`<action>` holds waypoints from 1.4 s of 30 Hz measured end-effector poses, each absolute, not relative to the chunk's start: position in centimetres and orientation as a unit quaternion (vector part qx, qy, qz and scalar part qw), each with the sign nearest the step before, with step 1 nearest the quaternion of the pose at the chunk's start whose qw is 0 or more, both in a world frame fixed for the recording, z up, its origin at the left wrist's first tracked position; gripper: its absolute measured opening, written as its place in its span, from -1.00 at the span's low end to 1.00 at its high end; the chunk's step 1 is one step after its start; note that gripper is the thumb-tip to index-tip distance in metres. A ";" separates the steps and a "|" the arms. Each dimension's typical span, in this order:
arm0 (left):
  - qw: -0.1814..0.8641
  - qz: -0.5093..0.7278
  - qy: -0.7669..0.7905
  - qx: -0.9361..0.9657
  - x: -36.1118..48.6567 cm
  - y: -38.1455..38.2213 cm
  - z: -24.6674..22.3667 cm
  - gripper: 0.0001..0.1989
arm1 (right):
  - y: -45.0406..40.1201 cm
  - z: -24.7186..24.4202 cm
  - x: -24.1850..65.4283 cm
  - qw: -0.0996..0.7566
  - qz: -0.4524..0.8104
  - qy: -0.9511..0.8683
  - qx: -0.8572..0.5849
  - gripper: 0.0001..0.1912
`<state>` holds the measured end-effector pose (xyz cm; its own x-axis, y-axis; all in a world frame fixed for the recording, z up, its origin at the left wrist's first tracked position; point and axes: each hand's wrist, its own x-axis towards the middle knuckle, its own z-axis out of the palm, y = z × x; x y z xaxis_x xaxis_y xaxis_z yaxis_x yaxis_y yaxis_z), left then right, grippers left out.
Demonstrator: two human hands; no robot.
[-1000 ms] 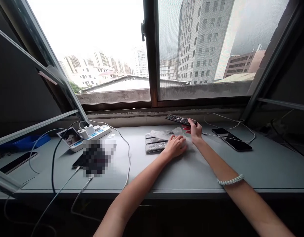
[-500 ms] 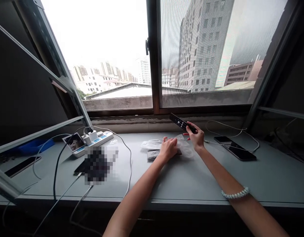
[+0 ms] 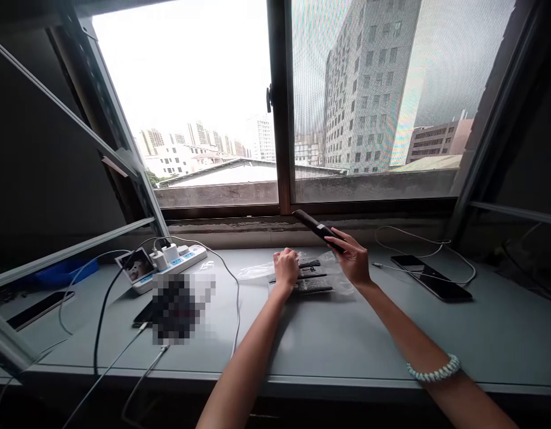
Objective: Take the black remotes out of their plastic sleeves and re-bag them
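My right hand (image 3: pixel 353 260) grips a black remote control (image 3: pixel 315 227), raised above the table and tilted, its far end pointing up and left. Its button side is turned from view, and a small pale label shows on it. My left hand (image 3: pixel 286 268) is closed on a clear plastic bag (image 3: pixel 257 271) lying on the table; the fingertips are partly hidden. Just right of that hand, several long dark items (image 3: pixel 309 286) lie side by side at the bag. What they are I cannot make out.
A white power strip (image 3: pixel 190 257) with plugs and a small picture (image 3: pixel 136 266) stand at the left. Cables cross the left side of the grey table (image 3: pixel 347 351). A black phone (image 3: pixel 432 278) and white cable lie at the right; another phone (image 3: pixel 40 310) lies far left.
The remote control has been turned so its buttons no longer show, and it has shifted slightly left. My left hand has moved left, uncovering the dark items beside the bag.
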<state>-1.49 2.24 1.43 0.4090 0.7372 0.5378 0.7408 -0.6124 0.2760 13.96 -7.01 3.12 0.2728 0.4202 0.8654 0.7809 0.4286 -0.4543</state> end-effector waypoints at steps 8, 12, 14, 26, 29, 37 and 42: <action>-0.003 -0.355 -0.411 -0.840 -1.4 2.4 1.2 -0.85 | -8.1 3.2 13.1 0.504 -0.257 -0.653 -0.504 -0.63; 0.005 -0.344 -0.421 -0.839 -1.3 2.3 1.1 -0.84 | -7.9 3.2 12.7 0.528 -0.309 -0.666 -0.426 -0.63; 0.005 -0.338 -0.423 -0.841 -1.3 2.3 1.0 -0.85 | -7.8 3.2 12.6 0.536 -0.315 -0.670 -0.405 -0.62; -0.009 -0.350 -0.412 -0.841 -2.0 3.1 0.8 -0.77 | -7.3 2.9 13.6 0.552 -0.347 -0.610 -0.451 -0.63; -0.007 -0.360 -0.413 -0.837 -2.1 3.3 0.8 -0.75 | -7.1 2.8 14.3 0.566 -0.356 -0.577 -0.469 -0.64; -0.001 -0.384 -0.405 -0.830 -2.0 3.3 0.8 -0.80 | -7.6 2.9 14.3 0.517 -0.398 -0.606 -0.456 -0.58; -0.010 -0.374 -0.418 -0.828 -1.9 3.1 0.9 -0.85 | -7.7 3.1 14.1 0.569 -0.373 -0.566 -0.465 -0.60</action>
